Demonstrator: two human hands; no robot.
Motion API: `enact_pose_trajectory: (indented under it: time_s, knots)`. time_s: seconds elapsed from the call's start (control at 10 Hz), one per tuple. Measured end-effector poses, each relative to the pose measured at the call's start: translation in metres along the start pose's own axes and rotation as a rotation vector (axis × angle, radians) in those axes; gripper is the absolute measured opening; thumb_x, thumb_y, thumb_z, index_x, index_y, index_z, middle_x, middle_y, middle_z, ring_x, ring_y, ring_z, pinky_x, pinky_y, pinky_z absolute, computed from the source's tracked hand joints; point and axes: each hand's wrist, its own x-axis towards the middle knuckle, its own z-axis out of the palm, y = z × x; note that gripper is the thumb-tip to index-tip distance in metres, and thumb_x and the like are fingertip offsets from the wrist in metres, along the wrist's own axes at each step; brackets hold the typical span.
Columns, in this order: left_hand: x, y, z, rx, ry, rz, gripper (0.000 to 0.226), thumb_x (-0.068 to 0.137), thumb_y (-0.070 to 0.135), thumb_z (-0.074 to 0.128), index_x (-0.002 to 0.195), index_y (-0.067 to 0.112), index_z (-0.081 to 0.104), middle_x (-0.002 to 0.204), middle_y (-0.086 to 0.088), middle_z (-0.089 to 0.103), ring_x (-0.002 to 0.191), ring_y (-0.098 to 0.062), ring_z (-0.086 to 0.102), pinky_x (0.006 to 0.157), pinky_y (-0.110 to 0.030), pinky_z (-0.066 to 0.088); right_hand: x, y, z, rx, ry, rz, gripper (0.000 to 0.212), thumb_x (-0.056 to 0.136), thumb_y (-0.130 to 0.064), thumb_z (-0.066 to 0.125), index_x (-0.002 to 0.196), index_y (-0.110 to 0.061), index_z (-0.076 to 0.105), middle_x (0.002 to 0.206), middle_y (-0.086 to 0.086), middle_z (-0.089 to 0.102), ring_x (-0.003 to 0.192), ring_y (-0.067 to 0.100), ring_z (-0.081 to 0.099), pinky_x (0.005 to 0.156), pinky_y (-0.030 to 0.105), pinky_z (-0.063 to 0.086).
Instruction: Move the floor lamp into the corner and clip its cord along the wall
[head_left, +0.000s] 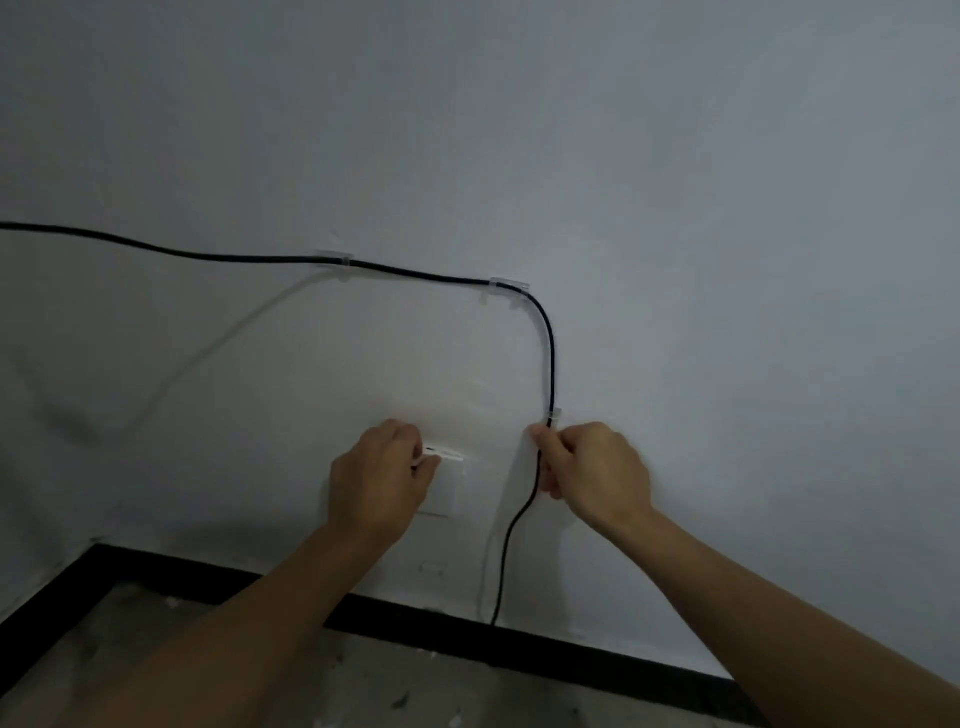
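Below the third clip (554, 414), cord (549, 364) runs vertically through right hand (597, 467).

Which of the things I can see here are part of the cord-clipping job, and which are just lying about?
Part of the job:
- thin black lamp cord
- three clear plastic wall clips
- right hand, pinching the cord
- left hand, holding a small white piece

Just there:
- white square wall plate
- black skirting strip
- pale scraps on the grey floor
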Motion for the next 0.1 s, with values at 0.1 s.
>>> enact_pose_trajectory:
  time_s: [0.1]
  knots:
    - [0.003, -0.0032, -0.0007, 0.052, -0.023, 0.034, 0.024, 0.078, 0.034, 0.068, 0.073, 0.013, 0.059, 0.08, -0.008, 0.063, 0.078, -0.031, 0.062, 0.059, -0.039, 0.051, 0.0066, -0.0158, -0.026, -0.112, -0.107, -0.023, 0.055, 0.086, -0.061, 0.05, 0.057, -0.018, 0.067, 0.051, -0.007, 0.069, 0.059, 0.008, 0.068, 0.076, 0.034, 0.057]
